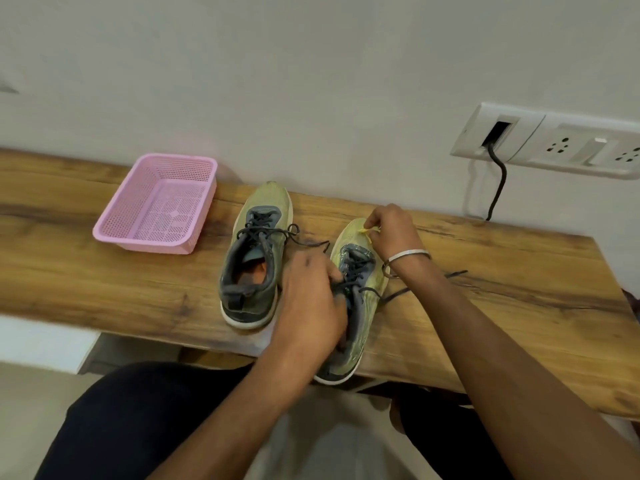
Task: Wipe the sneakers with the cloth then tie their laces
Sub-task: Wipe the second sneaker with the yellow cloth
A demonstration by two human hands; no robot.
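Two yellow-green sneakers with grey collars and dark laces stand on a wooden shelf. The left sneaker stands free, its laces loose. My left hand grips the right sneaker at its collar and laces. My right hand presses a small yellow cloth against that sneaker's toe, fingers curled round it; most of the cloth is hidden in the hand. Loose lace ends trail to the right under my right wrist.
A pink plastic basket sits on the shelf left of the sneakers. A white socket panel with a black cable is on the wall at the right. The right sneaker's heel overhangs the shelf's front edge, above my legs.
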